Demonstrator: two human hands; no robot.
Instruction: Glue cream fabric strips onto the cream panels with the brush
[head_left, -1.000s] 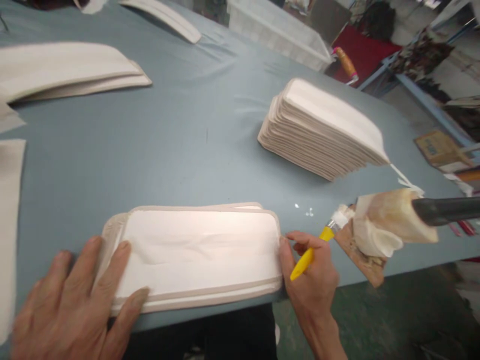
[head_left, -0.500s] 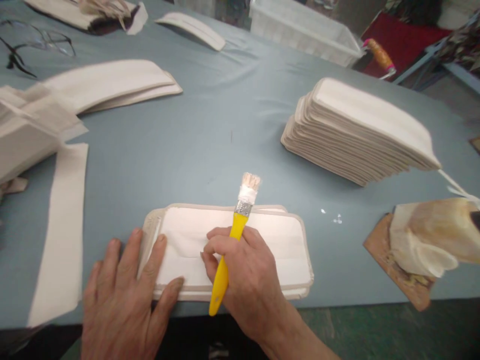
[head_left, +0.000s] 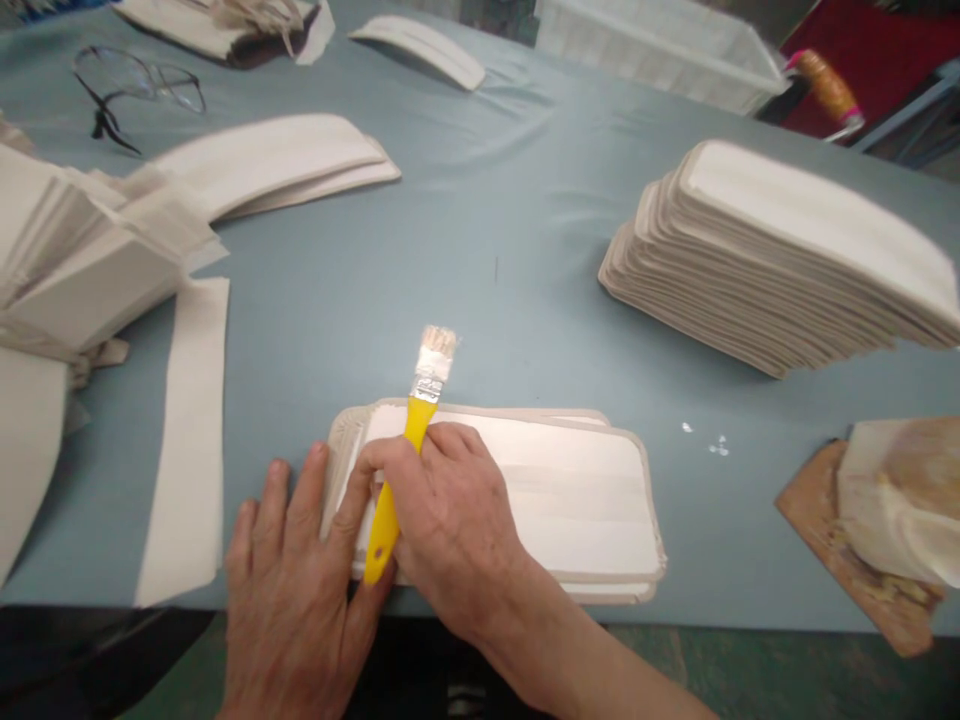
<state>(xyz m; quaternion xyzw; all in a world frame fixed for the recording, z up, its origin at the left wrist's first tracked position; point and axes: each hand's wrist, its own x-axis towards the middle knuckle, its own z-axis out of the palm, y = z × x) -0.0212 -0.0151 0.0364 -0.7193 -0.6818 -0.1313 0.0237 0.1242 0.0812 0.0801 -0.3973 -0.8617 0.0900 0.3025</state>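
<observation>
A few pale, round-cornered fabric-like panels (head_left: 577,500) lie in a low pile at the table's front edge. My left hand (head_left: 292,590) rests on the left end of this pile with fingers spread. In my right hand (head_left: 457,520) is a yellow-handled paintbrush (head_left: 422,412), its white-coated bristles pointing up and away from the panels. The right hand's fingertips press at the top panel's left part, close beside my left index finger and thumb; they are mostly hidden behind the hand and brush handle.
A tall stack of similar panels (head_left: 750,280) stands at right. Nearer, a crusted pale container (head_left: 900,490) sits on a brown board (head_left: 814,500). At left are a long pale strip (head_left: 187,450), loose pieces (head_left: 97,270) and eyeglasses (head_left: 109,125). A translucent bin (head_left: 660,55) is behind.
My right hand, still holding the paintbrush, has moved left along the top panel to meet my left hand. The view has shifted slightly left.
</observation>
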